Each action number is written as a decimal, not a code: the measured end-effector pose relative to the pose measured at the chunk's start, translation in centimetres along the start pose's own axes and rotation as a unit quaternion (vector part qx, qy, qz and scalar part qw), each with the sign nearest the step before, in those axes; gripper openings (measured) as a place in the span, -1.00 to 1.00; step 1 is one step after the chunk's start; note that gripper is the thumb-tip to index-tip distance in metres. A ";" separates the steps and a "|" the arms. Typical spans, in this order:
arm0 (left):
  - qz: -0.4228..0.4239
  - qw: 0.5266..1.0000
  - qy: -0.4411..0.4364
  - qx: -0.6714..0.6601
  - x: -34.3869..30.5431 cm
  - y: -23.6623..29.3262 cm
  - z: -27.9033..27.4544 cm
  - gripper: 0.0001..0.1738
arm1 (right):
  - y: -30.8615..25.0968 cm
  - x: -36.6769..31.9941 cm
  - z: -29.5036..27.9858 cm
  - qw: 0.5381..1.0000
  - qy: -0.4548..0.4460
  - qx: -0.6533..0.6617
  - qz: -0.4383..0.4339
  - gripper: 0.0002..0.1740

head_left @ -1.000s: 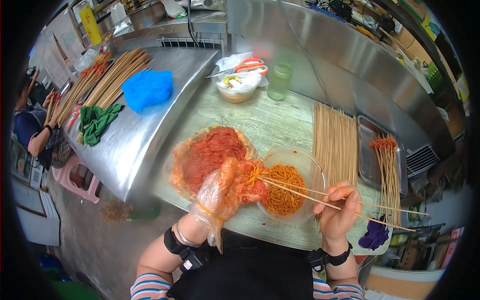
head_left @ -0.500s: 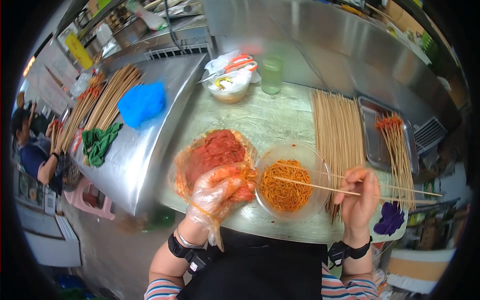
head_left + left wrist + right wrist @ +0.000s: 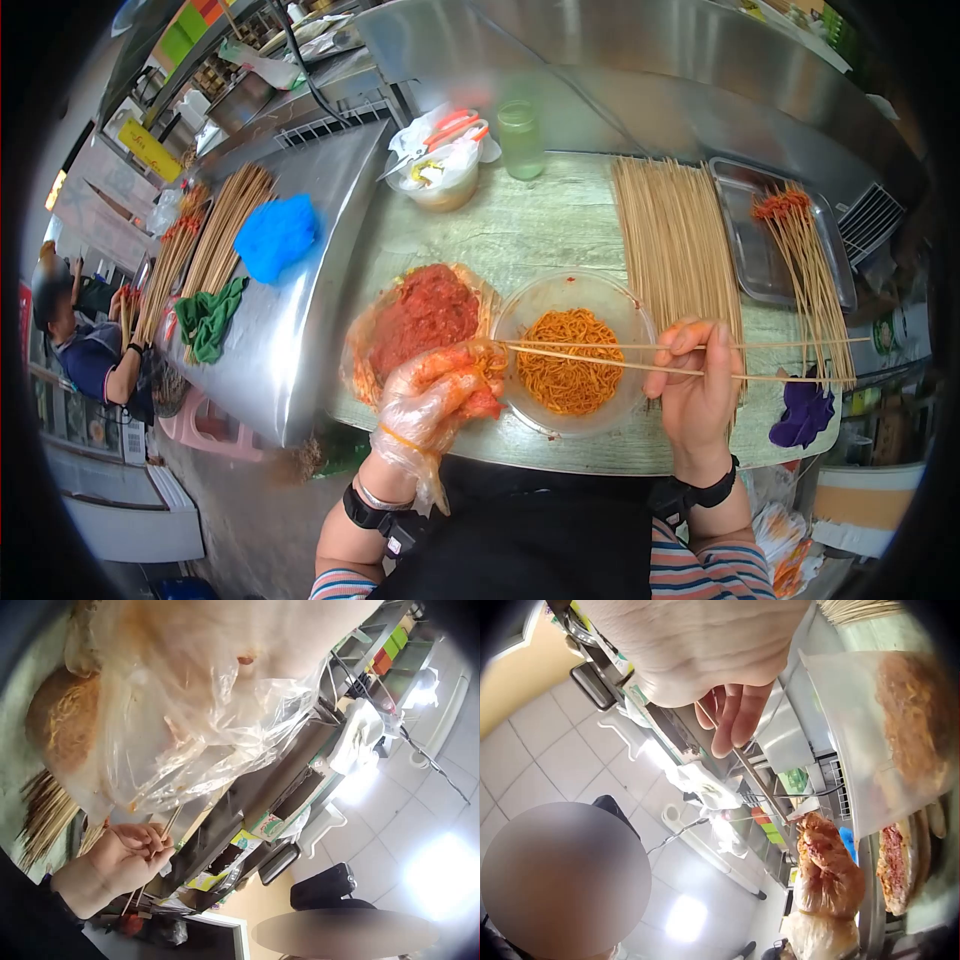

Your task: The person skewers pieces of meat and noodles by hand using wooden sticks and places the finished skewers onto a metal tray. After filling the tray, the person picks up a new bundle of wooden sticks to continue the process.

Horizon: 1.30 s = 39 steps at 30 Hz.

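Here, left hand (image 3: 425, 392) holds meat (image 3: 483, 404) — right hand (image 3: 697, 395), sticks (image 3: 780, 378).

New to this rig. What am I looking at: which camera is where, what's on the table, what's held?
No robot here, so no mechanical grip: a person works with their own hands. The head picture looks forward and down from the person's head; the left and right wrist pictures come from a camera on each wrist.

On the pale green table are red minced meat in clear plastic, a clear bowl of orange strands, a row of bare skewers, a metal tray and a green jar.

The left hand, in a plastic glove, holds some reddish mixture. The right hand holds two thin sticks, reaching toward it.
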State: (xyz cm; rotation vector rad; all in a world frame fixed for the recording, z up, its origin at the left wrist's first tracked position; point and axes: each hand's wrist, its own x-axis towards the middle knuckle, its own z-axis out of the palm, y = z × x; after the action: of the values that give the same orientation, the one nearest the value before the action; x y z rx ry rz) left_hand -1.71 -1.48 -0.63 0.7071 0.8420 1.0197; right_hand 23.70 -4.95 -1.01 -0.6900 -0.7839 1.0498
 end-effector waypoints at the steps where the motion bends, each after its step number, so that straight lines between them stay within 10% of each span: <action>1: -0.001 1.000 0.000 0.004 0.0 0.1 0.2 -0.54 | 0.1 -0.1 0.0 1.000 -0.005 0.009 0.002 -0.53; 39: 0.026 0.988 -0.047 0.144 -0.2 0.3 0.5 -0.79 | -0.1 2.5 1.1 0.995 -0.029 0.001 0.097 -0.61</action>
State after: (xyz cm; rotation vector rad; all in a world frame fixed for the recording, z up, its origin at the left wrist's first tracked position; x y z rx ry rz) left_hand -1.49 -1.59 -0.06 1.0193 0.9028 0.9114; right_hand 23.50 -2.53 0.26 -0.7466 -0.7774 1.2508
